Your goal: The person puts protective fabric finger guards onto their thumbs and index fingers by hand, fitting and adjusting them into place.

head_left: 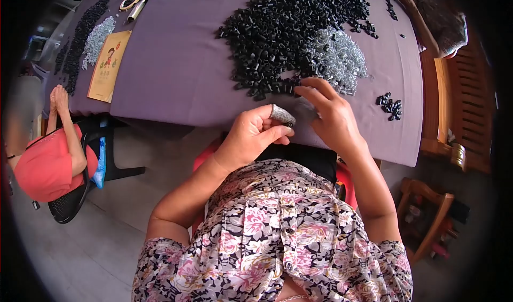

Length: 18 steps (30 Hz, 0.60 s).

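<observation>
My left hand (pixel 250 135) is closed near the table's front edge, a grey cover on its index finger. Pinched between its thumb and that finger is a small black plastic piece (pixel 289 124), mostly hidden. My right hand (pixel 336 118) reaches over the cloth with curved fingers, its thumb apart from the index finger. Its fingertips are at the front edge of a large heap of short black tube-like pieces (pixel 283 35). Beside that heap, partly behind my right hand, lies a pile of small shiny silvery pieces (pixel 339 59).
A purple-grey cloth (pixel 171 51) covers the table. A small cluster of black pieces (pixel 389 107) lies to the right. On the left are a yellow booklet (pixel 109 67), a tape roll (pixel 131 1) and more piles. Another person in red (pixel 51 163) sits left; another person's arm (pixel 419 21) shows right.
</observation>
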Each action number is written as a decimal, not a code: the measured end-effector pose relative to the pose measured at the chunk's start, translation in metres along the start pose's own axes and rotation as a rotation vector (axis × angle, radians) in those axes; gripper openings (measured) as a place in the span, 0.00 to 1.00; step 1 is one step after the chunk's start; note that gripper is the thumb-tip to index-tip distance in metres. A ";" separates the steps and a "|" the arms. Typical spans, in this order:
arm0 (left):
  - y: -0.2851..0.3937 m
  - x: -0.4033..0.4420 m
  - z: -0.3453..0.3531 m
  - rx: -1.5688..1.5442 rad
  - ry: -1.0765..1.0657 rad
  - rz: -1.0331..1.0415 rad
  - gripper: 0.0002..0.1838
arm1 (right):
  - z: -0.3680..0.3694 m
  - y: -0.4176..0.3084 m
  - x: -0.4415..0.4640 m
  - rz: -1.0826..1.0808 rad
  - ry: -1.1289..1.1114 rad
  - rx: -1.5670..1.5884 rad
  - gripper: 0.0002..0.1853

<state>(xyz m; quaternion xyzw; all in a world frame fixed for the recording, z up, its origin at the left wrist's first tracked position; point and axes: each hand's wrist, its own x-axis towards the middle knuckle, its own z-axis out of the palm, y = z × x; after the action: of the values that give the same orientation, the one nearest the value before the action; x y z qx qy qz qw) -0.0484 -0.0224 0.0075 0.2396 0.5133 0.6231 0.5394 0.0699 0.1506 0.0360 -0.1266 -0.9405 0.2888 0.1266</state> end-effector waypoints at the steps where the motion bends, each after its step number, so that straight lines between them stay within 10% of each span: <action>1: 0.000 0.000 0.000 0.002 -0.003 -0.005 0.08 | -0.005 0.004 -0.008 0.033 0.013 0.021 0.28; 18: -0.008 0.000 0.001 0.022 0.031 0.021 0.06 | 0.019 0.001 0.052 -0.071 0.061 -0.179 0.06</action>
<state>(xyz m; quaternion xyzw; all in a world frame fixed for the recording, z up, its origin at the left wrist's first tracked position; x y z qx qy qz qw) -0.0445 -0.0227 0.0007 0.2412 0.5259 0.6265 0.5223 0.0155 0.1574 0.0286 -0.1127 -0.9621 0.1952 0.1536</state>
